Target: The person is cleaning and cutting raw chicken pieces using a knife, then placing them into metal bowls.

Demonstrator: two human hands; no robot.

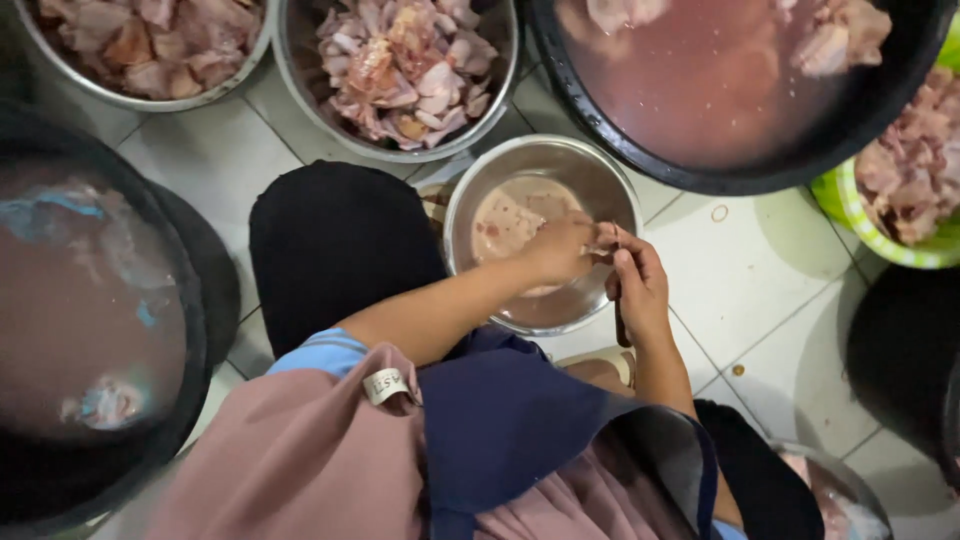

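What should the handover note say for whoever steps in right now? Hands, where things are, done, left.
Left hand: over the small steel bowl, pinching a small piece of raw chicken; grip closed.
Right hand: beside it, closed on a dark thin tool handle; the tool's kind is unclear.
The small steel bowl holds pinkish water, on the tiled floor at the knees.
Done: two steel bowls of cut chicken ahead.
Left: pieces soaking in the big black basin; more in the green basket.

Lighting: soft overhead light falling evenly; glare showing on steel bowl (590, 180) rim; hands blurring slightly; edges darkening and bending.
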